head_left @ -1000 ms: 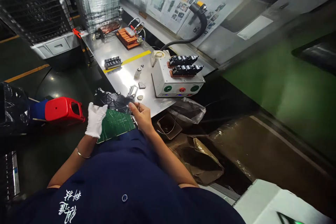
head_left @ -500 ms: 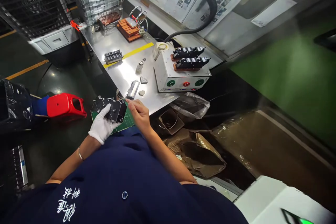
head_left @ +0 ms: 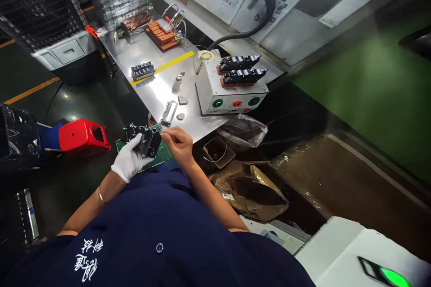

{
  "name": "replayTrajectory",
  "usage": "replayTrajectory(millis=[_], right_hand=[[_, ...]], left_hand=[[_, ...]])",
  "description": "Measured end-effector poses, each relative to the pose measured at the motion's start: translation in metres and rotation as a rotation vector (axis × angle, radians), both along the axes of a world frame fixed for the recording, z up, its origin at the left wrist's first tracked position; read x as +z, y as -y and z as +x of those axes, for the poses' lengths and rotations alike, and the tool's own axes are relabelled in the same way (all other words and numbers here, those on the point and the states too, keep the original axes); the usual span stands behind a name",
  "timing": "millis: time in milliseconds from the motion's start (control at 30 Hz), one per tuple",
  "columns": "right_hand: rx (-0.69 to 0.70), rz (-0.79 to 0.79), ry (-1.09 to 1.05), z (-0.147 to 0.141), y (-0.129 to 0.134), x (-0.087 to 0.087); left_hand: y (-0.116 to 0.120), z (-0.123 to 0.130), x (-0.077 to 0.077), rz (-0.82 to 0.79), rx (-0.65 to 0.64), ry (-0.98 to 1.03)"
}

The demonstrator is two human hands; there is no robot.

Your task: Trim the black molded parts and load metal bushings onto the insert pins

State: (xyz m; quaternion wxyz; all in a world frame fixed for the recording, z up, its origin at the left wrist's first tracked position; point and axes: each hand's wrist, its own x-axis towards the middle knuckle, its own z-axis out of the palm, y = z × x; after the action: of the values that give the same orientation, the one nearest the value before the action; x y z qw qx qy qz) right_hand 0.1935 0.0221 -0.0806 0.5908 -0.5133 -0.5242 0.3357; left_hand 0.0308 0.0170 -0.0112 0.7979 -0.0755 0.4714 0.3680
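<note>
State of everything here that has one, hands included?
Left hand: gloved, gripping black part
Right hand: bare, at the part's edge; grip unclear
Black part: held, tilted
Green board: partly covered by the part
Control box: red indicator looks lit
Hose: bent
Brown wrapping: crumpled
Green light, bottom right: glowing

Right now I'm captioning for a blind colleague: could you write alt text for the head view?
A white-gloved left hand holds a black part over a green board, while the bare right hand is at the part's edge. Beyond, a metal table carries a white box with two black units on top; a red stool is to the left.
</note>
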Motion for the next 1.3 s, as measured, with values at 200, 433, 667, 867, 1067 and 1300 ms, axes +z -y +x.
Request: replayTrajectory(millis=[200,433,667,867,1067,1300], right_hand=[[-0.113,-0.096,-0.067,0.018,-0.008,-0.008],[0.122,0.108,0.044,0.005,0.015,0.033],[0.123,0.100,0.115,0.003,0.014,0.031],[0.059,-0.016,0.112,0.011,0.002,0.021],[0.564,0.078,0.405,0.034,0.016,0.051],[0.712,0.337,0.691,0.037,0.015,0.062]], left_hand=[[0.012,0.005,0.014,-0.029,-0.042,0.023],[0.001,0.005,0.011,0.027,0.090,-0.022],[0.002,0.005,0.008,0.073,0.110,-0.017],[0.023,-0.010,-0.005,0.226,-0.196,0.043],[0.016,-0.028,-0.005,0.568,-0.313,-0.137],[0.007,-0.025,-0.010,0.613,-0.342,-0.120]])
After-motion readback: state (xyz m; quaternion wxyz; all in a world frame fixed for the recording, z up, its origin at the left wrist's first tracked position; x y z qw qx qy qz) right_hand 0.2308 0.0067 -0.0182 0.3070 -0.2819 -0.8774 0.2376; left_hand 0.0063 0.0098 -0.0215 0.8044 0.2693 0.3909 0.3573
